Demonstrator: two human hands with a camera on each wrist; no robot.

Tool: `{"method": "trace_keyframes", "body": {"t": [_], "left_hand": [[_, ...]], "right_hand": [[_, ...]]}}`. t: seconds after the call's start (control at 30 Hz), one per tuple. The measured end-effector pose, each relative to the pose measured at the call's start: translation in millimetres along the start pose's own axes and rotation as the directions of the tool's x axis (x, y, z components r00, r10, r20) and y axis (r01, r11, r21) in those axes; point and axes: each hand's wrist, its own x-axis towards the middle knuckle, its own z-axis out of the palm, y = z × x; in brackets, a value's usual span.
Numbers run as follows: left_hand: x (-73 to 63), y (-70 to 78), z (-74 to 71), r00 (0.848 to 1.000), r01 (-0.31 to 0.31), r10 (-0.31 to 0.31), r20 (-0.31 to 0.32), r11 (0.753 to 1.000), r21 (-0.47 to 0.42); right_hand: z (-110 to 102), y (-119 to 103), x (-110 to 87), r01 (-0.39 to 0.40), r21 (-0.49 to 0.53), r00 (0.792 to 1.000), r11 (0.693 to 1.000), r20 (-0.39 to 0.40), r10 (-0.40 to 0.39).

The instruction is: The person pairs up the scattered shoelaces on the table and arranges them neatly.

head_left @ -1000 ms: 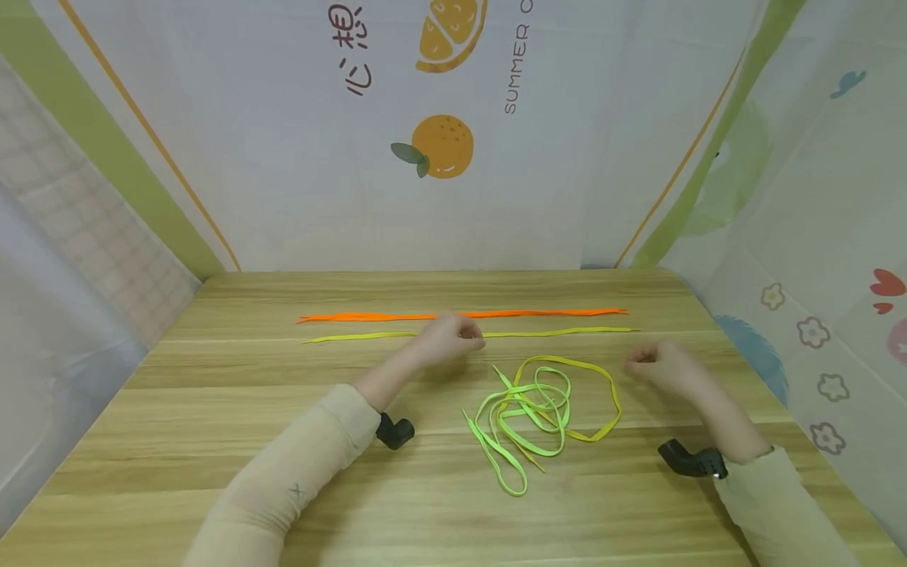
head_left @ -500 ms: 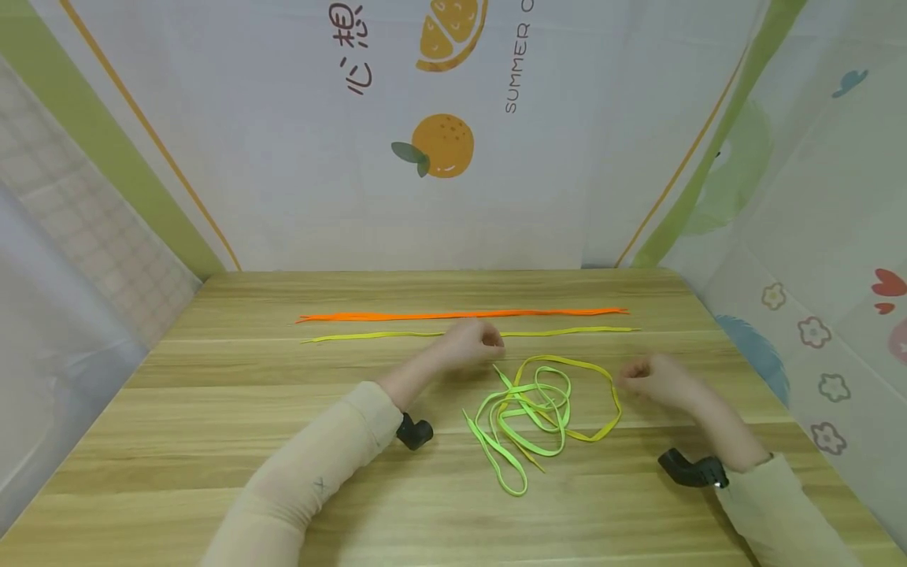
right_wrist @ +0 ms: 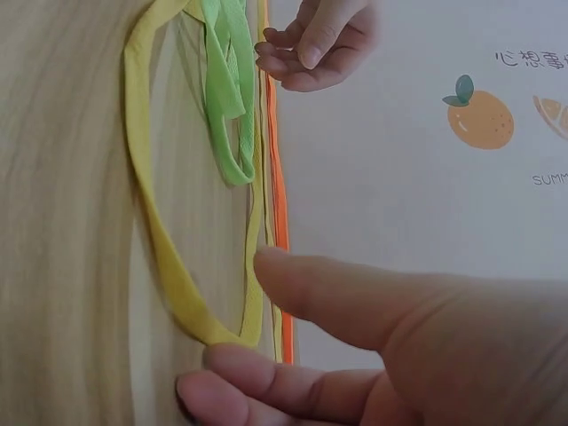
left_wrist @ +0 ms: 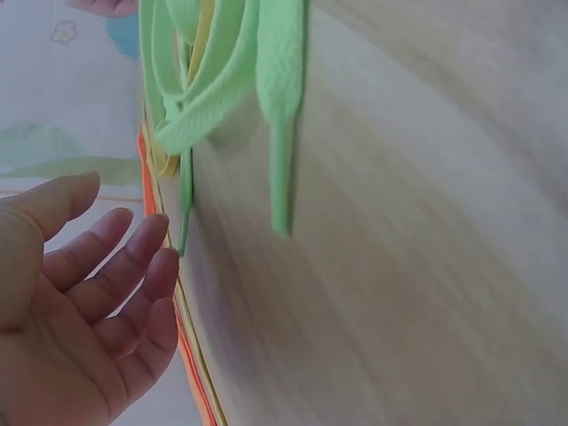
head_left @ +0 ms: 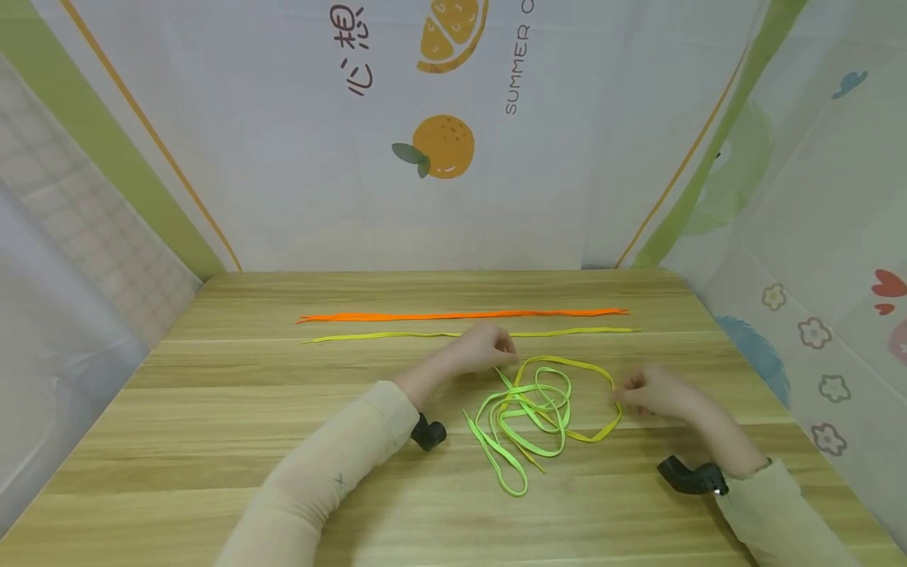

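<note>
A tangle of light-green shoelace (head_left: 489,445) lies mid-table, overlapping a yellow shoelace (head_left: 602,433) whose loop reaches out to the right. My left hand (head_left: 485,346) hovers by the green lace's upper tip; the left wrist view shows its fingers (left_wrist: 133,253) loosely bent, with nothing held. At the loop's right side is my right hand (head_left: 659,391). Its thumb (right_wrist: 311,284) and fingers (right_wrist: 240,382) are spread apart around the bend of the yellow loop, without pinching it; whether a fingertip touches the lace I cannot tell.
Behind the tangle, a straight yellow shoelace (head_left: 567,331) stretches across the wooden table (head_left: 212,441). Parallel to it, farther back, lie orange shoelaces (head_left: 397,317). A printed white curtain (head_left: 305,197) rises at the table's back edge.
My left hand has moved right and slightly nearer, toward the green lace's tip. My right hand has come left and down to the yellow loop. The laces have stayed put.
</note>
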Motion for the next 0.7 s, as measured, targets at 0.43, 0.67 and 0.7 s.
{"method": "trace_keyframes", "body": {"t": [0.43,0.67,0.7], "left_hand": [[6.5,4.8,12.9,0.997,0.028,-0.032,0.069,0.998,0.061],[7.9,9.6,19.1,0.995,0.072,-0.081,0.064,0.990,0.119],[8.1,9.7,20.2,0.994,0.079,-0.087,0.061,0.989,0.126]], "right_hand": [[5.5,1.9,-1.2,-0.041,0.027,0.998,0.999,0.048,0.039],[8.0,1.5,-0.1,-0.048,-0.008,0.998,0.999,0.038,0.048],[8.3,1.6,0.2,-0.051,-0.010,0.998,0.999,0.037,0.051]]}}
